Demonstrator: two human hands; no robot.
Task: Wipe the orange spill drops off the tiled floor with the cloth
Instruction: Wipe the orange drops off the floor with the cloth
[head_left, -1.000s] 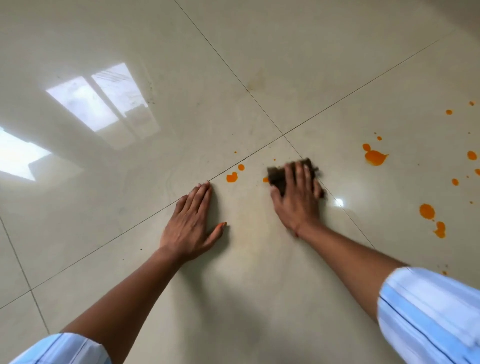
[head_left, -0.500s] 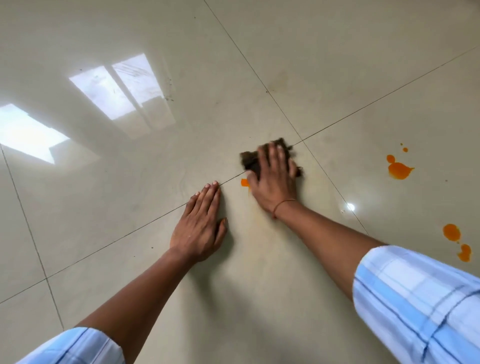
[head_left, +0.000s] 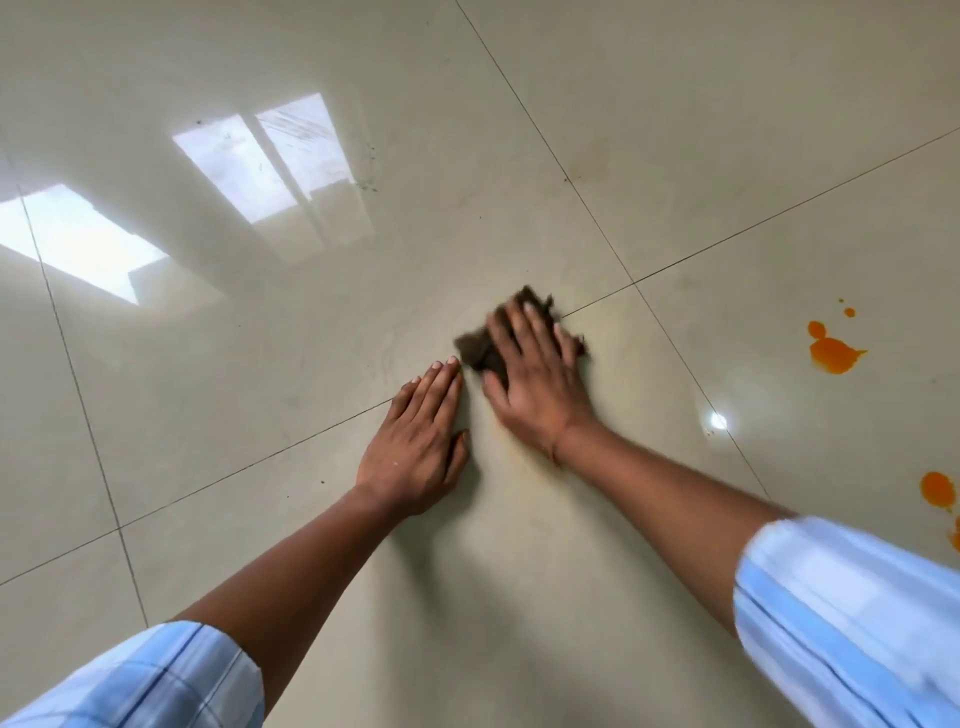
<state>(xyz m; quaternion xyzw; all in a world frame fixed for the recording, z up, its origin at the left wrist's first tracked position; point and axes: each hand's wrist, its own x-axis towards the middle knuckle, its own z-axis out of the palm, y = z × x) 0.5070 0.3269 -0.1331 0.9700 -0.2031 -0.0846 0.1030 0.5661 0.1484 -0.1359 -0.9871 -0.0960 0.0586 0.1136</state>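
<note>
Wiping in progress: right hand (head_left: 537, 382) lies flat with fingers spread over the dark cloth (head_left: 483, 353), pressing it onto the tiled floor (head_left: 519, 597) just near of the grout crossing. Cloth edges are blurred, so the hand reads as mid-stroke. The cloth is pinned under the palm and fingers, not pinched.

Left hand (head_left: 415, 444) rests flat on the floor, fingers together and extended, holding nothing. Its fingertips sit just beside the cloth's left edge.

Change over the last second: cloth and right hand have travelled leftward, from right of the grout crossing to its left side, closing on the left hand. The small orange drops that lay between the two hands a second ago are no longer visible; half a second ago one was still showing at the cloth's near-left edge. Only a faint yellowish smear shows on the tile near the wrist. Left hand has not shifted on the floor.

Judgement: the centre cluster looks cleared, though the smear may want another pass.

Remaining: large orange splat (head_left: 834, 354) with two small drops (head_left: 849, 312) beyond it, far right; another blob (head_left: 937, 488) at the right edge, nearer. All are well apart from the cloth. Next stroke likely goes right.
</note>
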